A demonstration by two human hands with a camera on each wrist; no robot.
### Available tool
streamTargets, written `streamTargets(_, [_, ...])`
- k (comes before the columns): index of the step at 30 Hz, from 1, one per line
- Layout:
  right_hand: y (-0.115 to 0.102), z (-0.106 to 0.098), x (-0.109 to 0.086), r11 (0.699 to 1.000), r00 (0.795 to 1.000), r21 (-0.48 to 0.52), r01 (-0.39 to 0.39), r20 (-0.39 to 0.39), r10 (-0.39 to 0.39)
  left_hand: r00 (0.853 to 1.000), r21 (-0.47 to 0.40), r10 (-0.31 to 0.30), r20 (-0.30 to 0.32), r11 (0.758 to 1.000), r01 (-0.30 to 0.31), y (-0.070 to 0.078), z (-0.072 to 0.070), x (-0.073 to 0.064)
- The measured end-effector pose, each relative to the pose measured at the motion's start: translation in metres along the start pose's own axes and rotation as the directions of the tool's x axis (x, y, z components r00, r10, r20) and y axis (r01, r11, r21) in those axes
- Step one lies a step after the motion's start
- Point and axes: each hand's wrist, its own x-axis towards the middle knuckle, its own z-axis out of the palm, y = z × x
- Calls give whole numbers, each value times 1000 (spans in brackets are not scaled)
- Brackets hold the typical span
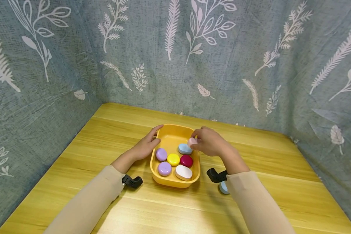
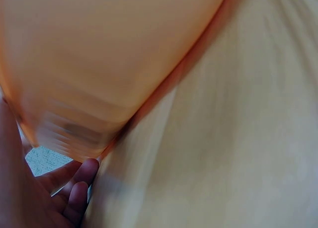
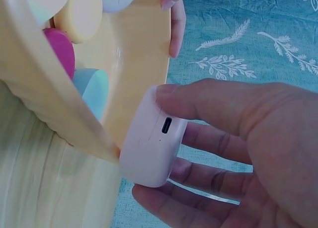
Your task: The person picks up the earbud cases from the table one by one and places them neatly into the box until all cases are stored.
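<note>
A yellow plastic tray (image 1: 172,134) stands on the table in the head view. My left hand (image 1: 143,148) grips its left rim near the far corner; curled fingertips show against the outer wall in the left wrist view. Over the tray's right rim, my right hand (image 1: 211,143) pinches a pale pink earbud case (image 3: 149,143) with a charging port facing the wrist camera. Inside the tray lie two purple cases (image 1: 161,154), a yellow case (image 1: 173,159), a dark red case (image 1: 186,161), a white case (image 1: 183,172) and a light blue case (image 1: 185,149).
Partly hidden by the right sleeve, a light blue rounded thing (image 1: 223,188) lies on the wooden table (image 1: 152,211). Black wrist mounts (image 1: 132,182) stick out at both cuffs. Patterned grey-blue cloth (image 1: 152,48) hangs behind the table and along its sides.
</note>
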Motion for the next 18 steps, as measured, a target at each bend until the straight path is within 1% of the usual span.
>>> streamTargets(9, [-5, 2, 4, 1000, 1000, -27, -12, 7, 12, 1000, -14, 14, 16, 1000, -14, -2, -1, 1])
streamTargets(18, [-14, 5, 9, 999, 1000, -44, -23, 1, 23, 1000, -3, 14, 6, 1000, -14, -1, -1, 0])
